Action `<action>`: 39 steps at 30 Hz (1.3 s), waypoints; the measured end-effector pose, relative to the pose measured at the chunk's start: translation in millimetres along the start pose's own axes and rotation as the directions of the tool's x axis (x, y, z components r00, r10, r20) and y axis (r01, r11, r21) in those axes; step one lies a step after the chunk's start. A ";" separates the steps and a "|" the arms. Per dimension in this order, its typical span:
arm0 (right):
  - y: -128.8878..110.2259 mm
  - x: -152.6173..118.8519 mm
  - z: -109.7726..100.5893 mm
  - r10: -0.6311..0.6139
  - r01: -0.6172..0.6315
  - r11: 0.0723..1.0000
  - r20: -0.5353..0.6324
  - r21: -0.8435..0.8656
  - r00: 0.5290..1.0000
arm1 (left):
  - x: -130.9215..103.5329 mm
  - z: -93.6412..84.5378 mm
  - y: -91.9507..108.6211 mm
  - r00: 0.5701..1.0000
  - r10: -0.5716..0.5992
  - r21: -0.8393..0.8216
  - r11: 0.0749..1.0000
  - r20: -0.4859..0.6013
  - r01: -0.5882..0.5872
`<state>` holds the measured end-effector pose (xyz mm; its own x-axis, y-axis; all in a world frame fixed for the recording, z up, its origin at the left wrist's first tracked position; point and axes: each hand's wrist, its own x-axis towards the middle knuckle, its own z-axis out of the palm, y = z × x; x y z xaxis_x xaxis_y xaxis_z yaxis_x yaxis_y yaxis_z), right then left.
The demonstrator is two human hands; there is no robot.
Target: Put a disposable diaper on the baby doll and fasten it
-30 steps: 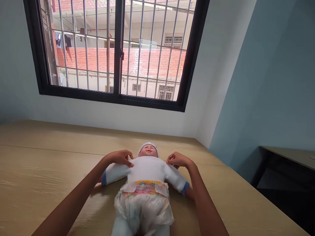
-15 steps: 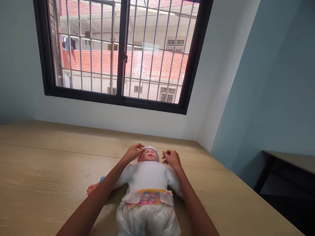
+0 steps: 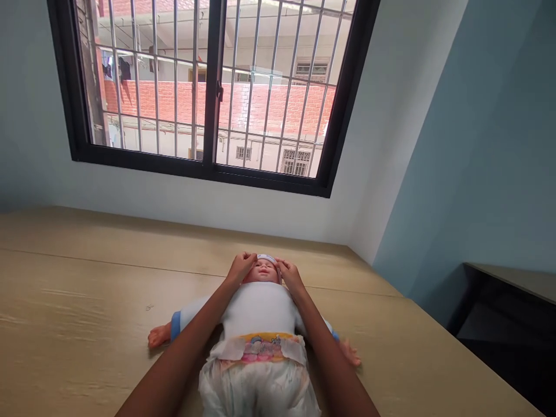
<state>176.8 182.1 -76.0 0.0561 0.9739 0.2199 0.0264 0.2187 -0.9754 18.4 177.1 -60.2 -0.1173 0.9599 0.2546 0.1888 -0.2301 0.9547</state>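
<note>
A baby doll [image 3: 252, 307] lies on its back on the wooden table, arms spread, dressed in a white top with blue cuffs. Round its hips is a diaper [image 3: 260, 376] with a colourful printed waistband. A white printed hat [image 3: 266, 257] sits on the doll's head. My left hand [image 3: 243, 267] pinches the hat's edge on the left side of the head. On the other side, my right hand [image 3: 290, 274] has its fingers closed on the opposite edge. My forearms pass over the doll's arms and partly cover them.
The wooden tabletop [image 3: 87, 313] spreads around the doll and meets the wall at the back. Above it is a black-framed barred window [image 3: 208, 168]. A dark table [image 3: 512, 284] stands apart on the right.
Both hands have closed in on the hat; my right hand moved left from beside the head to its edge. The doll's hands now show more past my forearms.
</note>
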 end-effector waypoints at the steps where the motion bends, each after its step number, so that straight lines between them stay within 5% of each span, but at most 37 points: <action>1: 0.8 -0.2 -0.9 0.015 -0.015 1.000 0.003 0.000 1.000 | -1.1 -0.7 1.2 1.000 -0.007 -0.011 1.000 -0.003 0.007; 19: -3.7 -6.8 -4.5 -0.009 0.011 0.998 0.033 -0.055 0.999 | -6.3 -1.7 7.1 0.998 0.046 -0.025 0.999 0.051 -0.045; 35: -13.1 -14.1 -3.1 -0.277 0.276 0.940 0.026 -0.202 0.961 | -13.4 -6.4 13.0 0.946 0.310 0.092 0.944 0.097 -0.318; 39: -17.0 -19.6 -2.1 -0.422 0.391 0.863 -0.032 -0.321 0.906 | -15.3 -4.3 15.8 0.923 0.370 0.150 0.912 0.102 -0.382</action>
<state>177.3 159.2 -63.7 0.0717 0.7878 0.6117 0.3649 0.5500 -0.7512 19.0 158.1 -48.4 0.0610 0.8176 0.5725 0.3628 -0.5525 0.7504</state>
